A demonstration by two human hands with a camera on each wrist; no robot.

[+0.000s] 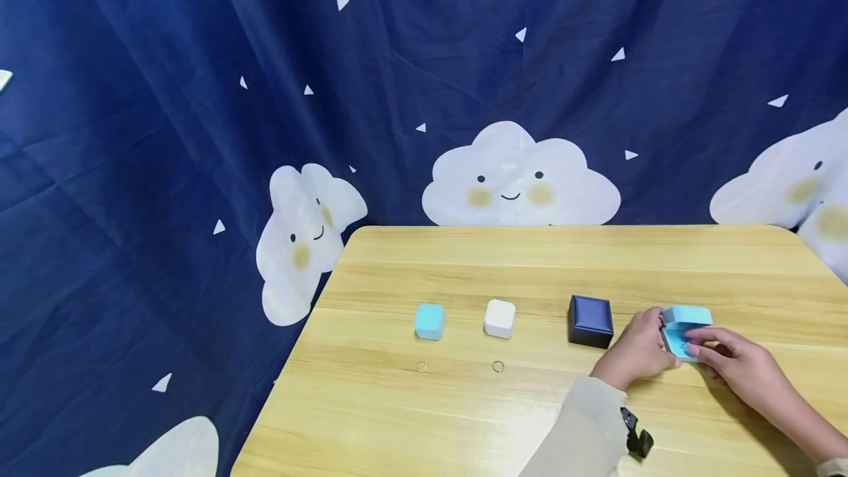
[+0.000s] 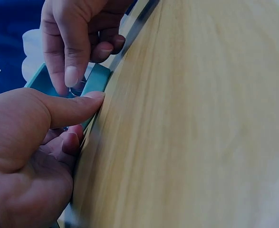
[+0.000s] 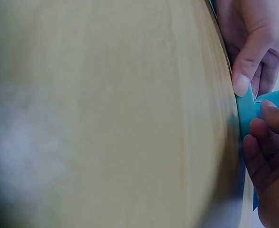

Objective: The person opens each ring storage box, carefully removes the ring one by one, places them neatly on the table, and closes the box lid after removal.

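Note:
A turquoise ring box (image 1: 687, 314) stands with its lid raised at the right of the table. My left hand (image 1: 637, 350) grips it from the left side, thumb along the front edge of the base (image 2: 96, 80). From the right, my right hand (image 1: 745, 368) reaches into the box and pinches a thin ring (image 2: 74, 93) between thumb and forefinger. The ring is right at the box's insert, partly hidden by the fingertips. In the right wrist view, the front wall of the turquoise base (image 3: 245, 111) shows between both hands.
Left of my hands, a dark blue box (image 1: 590, 321), a white box (image 1: 500, 318) and a light blue box (image 1: 429, 321) stand closed in a row. Two rings, one silvery (image 1: 498, 366) and one gold (image 1: 420, 366), lie on the wooden table (image 1: 397, 418). A blue curtain (image 1: 411, 43) hangs behind.

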